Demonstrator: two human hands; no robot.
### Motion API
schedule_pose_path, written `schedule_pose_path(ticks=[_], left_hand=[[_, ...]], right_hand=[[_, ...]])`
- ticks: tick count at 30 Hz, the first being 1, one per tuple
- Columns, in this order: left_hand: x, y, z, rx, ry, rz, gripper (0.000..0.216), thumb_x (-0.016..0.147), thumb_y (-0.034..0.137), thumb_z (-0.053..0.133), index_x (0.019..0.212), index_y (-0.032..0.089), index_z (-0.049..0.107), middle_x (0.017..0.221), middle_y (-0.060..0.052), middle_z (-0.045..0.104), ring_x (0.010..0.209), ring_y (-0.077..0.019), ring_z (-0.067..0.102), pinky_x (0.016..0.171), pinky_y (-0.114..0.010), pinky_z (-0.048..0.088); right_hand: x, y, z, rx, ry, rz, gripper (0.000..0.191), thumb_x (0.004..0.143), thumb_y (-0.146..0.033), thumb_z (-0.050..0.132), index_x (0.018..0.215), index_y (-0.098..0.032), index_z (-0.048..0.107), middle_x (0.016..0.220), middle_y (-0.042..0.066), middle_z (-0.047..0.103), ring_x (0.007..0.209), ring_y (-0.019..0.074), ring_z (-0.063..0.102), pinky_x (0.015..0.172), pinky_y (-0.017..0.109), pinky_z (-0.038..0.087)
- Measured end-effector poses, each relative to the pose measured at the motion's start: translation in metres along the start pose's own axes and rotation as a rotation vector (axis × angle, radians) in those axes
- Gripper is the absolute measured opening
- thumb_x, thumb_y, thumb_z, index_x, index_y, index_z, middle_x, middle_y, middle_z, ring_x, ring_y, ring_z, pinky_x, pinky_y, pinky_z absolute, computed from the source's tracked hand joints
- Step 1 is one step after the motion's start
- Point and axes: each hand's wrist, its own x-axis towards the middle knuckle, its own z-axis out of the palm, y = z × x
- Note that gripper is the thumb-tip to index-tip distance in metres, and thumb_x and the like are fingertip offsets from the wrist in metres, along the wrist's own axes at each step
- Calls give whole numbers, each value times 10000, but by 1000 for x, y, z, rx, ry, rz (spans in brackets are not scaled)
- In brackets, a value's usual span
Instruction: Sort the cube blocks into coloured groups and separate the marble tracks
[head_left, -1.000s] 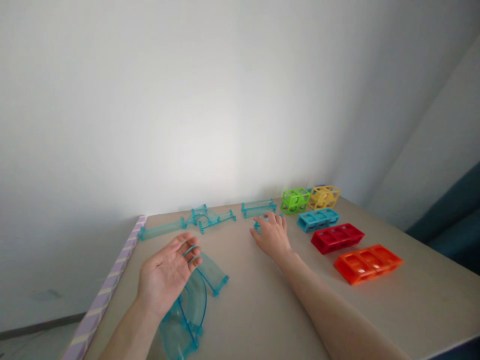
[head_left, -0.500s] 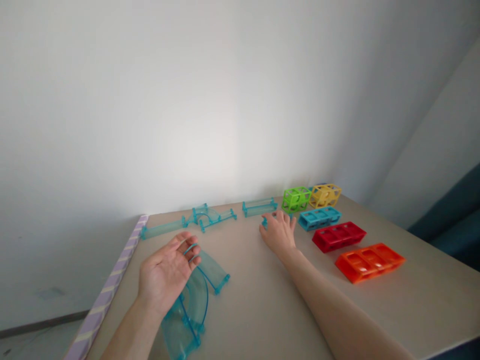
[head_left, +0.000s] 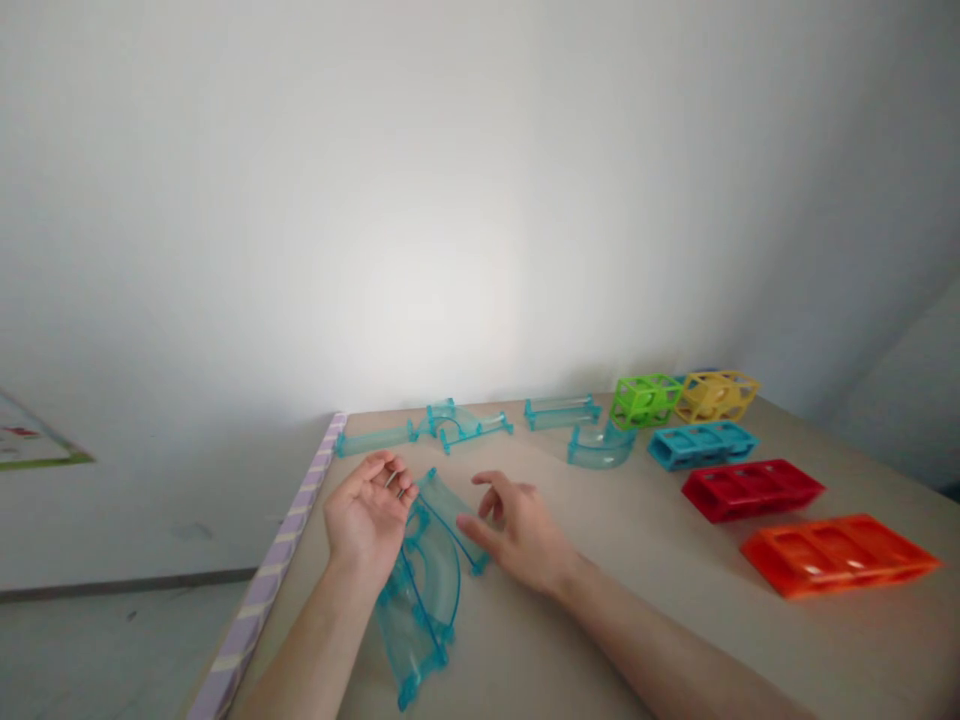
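My left hand [head_left: 369,512] is palm up with its fingers loosely curled and nothing visible in it. It hovers over the left side of a pile of clear blue track pieces. My right hand [head_left: 525,530] has its thumb and forefinger apart, holding nothing, beside a straight clear blue track piece [head_left: 450,515]. Whether it touches that piece I cannot tell. Beneath lie a curved track piece [head_left: 441,570] and another straight track piece [head_left: 409,630], overlapping each other. Farther back, a curved blue track piece [head_left: 601,447] rests on the table.
Along the wall lie more clear blue track pieces [head_left: 375,440] and a straight one [head_left: 562,412]. On the right stand green [head_left: 646,402], yellow [head_left: 718,397], blue [head_left: 703,445], red [head_left: 752,490] and orange [head_left: 840,555] frame blocks. Striped tape [head_left: 262,590] covers the table's left edge.
My right hand has come back from the far track piece toward the near pile, leaving the curved piece on the table. The view has turned left; my left hand keeps its pose.
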Motion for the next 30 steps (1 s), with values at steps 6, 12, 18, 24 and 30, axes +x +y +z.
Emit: schedule_pose_path(ticks=[6,12,18,24,30], left_hand=[[-1,-1,3,81,37,-34,53,646,170,625,672,146,586,634,-3,562,515,-100,504,462,-213,400],[-4,-6,6,159,-7,40,78,657,208,636,670,151,586,626,11,561,513,-99,507,459,-208,388],[-1,-5,-2,365,115,361,82,665,210,656,641,179,584,560,42,523,494,-96,462,476,-210,354],[11,-1,-16,1101,236,663,59,734,228,602,724,190,646,686,4,622,697,-164,562,670,-258,413],[16,-19,-25,1820,-55,541,137,782,268,580,812,181,681,862,-91,674,888,-237,606,851,-348,419]], right_hand=[[-1,-3,21,58,-93,76,305,858,-288,546,1140,-183,599,667,-8,617,644,161,574,680,289,421],[2,12,11,147,-9,107,256,908,-242,436,1101,-189,596,648,-19,596,616,152,573,611,267,414],[-3,-2,3,8,7,-76,298,887,-344,532,1131,-196,617,1045,106,660,985,236,605,891,400,445],[-11,-21,-12,-59,-280,-543,527,667,-138,636,1180,-257,618,1302,97,521,1235,299,432,1063,516,291],[-9,-17,-2,-127,-411,-520,371,807,-177,593,1171,-241,577,1290,91,550,1296,262,408,1125,564,157]])
